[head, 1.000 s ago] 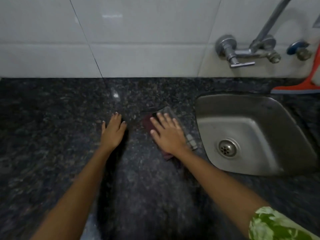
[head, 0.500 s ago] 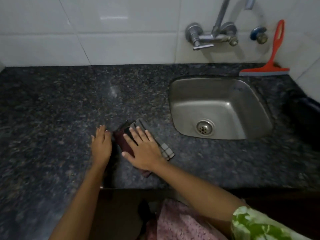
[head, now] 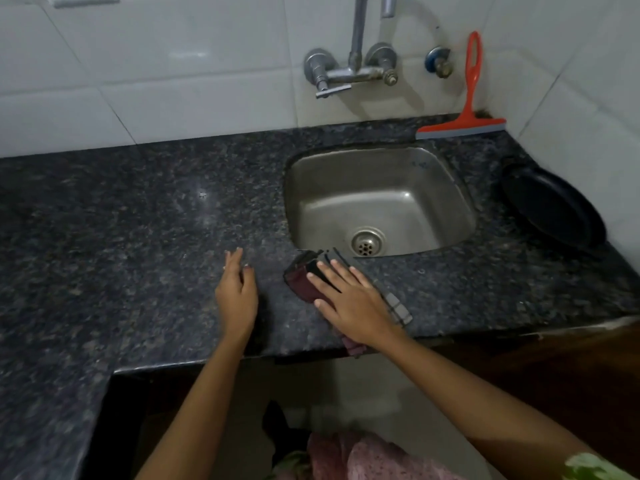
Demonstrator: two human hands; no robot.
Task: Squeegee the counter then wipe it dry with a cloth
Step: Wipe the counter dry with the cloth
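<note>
Drying stage: right hand (head: 353, 304) presses the cloth (head: 302, 278) flat-fingered on the counter (head: 138, 237). Left hand (head: 237, 296) rests open. Next, sweep the unwiped granite.

Sink (head: 408, 174) as landmark: squeegee (head: 464, 128) stood behind it (against the wall), plate (head: 554, 209) right, cloth (head: 301, 277) before it under right hand (head: 353, 306), left hand (head: 237, 296) farther left.

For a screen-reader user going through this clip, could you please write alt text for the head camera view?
A person's right hand presses a folded cloth flat on a dark granite counter just in front of a steel sink, while the left hand rests open on the counter beside it. A red squeegee leans against the tiled wall behind the sink, and a black plate lies to the right.
</note>
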